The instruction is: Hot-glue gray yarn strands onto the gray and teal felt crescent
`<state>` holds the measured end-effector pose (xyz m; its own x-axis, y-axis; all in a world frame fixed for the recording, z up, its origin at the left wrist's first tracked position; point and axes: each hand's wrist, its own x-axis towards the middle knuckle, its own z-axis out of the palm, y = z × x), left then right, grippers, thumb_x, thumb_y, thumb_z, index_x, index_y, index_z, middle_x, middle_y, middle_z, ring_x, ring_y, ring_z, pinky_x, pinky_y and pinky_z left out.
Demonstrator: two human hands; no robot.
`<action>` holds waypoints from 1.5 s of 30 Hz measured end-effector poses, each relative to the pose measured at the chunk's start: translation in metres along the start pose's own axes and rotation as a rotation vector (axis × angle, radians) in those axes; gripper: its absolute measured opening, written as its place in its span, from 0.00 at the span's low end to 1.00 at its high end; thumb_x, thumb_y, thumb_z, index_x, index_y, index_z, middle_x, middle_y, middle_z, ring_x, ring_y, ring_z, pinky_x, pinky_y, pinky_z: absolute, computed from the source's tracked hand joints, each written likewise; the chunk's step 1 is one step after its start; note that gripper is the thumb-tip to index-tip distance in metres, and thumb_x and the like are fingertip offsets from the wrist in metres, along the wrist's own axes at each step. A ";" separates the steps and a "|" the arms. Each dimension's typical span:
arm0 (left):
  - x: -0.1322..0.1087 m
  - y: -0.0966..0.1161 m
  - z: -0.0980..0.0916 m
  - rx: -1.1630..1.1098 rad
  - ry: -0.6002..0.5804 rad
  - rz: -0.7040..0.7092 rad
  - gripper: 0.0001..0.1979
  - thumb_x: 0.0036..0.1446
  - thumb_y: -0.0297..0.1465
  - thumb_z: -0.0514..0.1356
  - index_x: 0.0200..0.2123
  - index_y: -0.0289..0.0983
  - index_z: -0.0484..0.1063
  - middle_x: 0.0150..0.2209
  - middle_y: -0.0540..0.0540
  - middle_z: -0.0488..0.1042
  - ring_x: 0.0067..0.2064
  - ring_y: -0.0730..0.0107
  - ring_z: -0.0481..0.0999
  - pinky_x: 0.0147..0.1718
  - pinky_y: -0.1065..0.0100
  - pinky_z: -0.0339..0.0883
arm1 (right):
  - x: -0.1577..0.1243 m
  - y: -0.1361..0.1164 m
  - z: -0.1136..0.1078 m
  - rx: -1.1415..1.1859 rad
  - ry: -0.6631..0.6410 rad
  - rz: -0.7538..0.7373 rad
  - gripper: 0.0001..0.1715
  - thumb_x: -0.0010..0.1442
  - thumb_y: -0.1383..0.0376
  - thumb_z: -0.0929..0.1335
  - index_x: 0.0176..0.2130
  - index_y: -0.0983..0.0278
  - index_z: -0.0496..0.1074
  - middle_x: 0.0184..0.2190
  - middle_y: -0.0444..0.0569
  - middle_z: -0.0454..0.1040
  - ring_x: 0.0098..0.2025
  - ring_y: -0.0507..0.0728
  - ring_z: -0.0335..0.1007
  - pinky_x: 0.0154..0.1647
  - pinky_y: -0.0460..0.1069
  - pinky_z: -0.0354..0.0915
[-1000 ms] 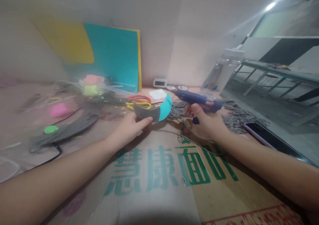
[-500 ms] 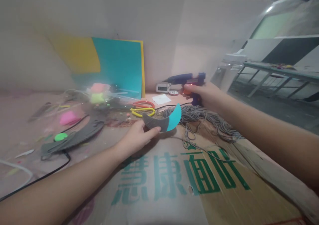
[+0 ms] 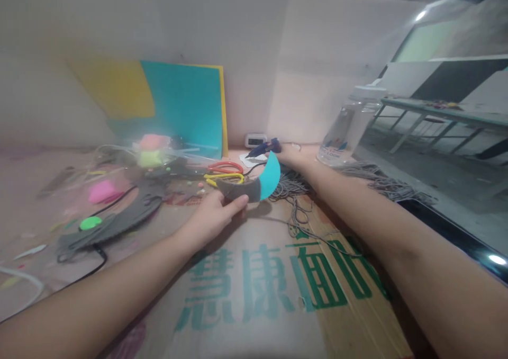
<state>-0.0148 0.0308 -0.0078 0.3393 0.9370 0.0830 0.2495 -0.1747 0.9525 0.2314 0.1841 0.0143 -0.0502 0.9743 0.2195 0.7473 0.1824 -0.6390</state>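
My left hand (image 3: pixel 210 213) pinches a crescent-shaped piece (image 3: pixel 270 179) between thumb and fingers, holding it over the cardboard. One part of the crescent is dark grey, the tip on the right bright turquoise. Farther back, my right hand (image 3: pixel 291 156) is closed on a blue glue gun (image 3: pixel 264 148), low over the tabletop, its nozzle pointing left over a small white card (image 3: pixel 251 160). The crescent's tip and the gun's body partly hide those fingers. Scissors with a red handle (image 3: pixel 226 167) and a yellow handle (image 3: pixel 228 179) lie just behind the crescent.
Grey cord (image 3: pixel 296 184) lies bundled beneath my right forearm. A clear bottle (image 3: pixel 341 128) and a small digital clock (image 3: pixel 256 140) stand at the back. Turquoise sheets (image 3: pixel 186 105) lean on the wall. Left are a grey curved piece (image 3: pixel 119 216) and a pink lump (image 3: pixel 103 190). Printed cardboard (image 3: pixel 262 316) covers the front.
My right hand has lowered the glue gun from the air down and left toward the white card. My left hand still holds the crescent, with the view shifted slightly.
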 end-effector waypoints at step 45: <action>-0.012 0.010 0.002 0.294 0.011 0.047 0.21 0.59 0.45 0.56 0.22 0.36 0.69 0.22 0.49 0.72 0.25 0.70 0.69 0.25 0.70 0.58 | -0.161 -0.081 -0.046 -0.338 -0.029 -0.490 0.07 0.62 0.63 0.67 0.35 0.62 0.74 0.27 0.44 0.74 0.27 0.51 0.64 0.28 0.46 0.54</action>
<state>-0.0140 0.0174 0.0003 0.3476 0.9286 0.1297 0.4866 -0.2969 0.8216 0.2091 0.0067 0.0645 -0.4570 0.7916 0.4057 0.8018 0.5640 -0.1974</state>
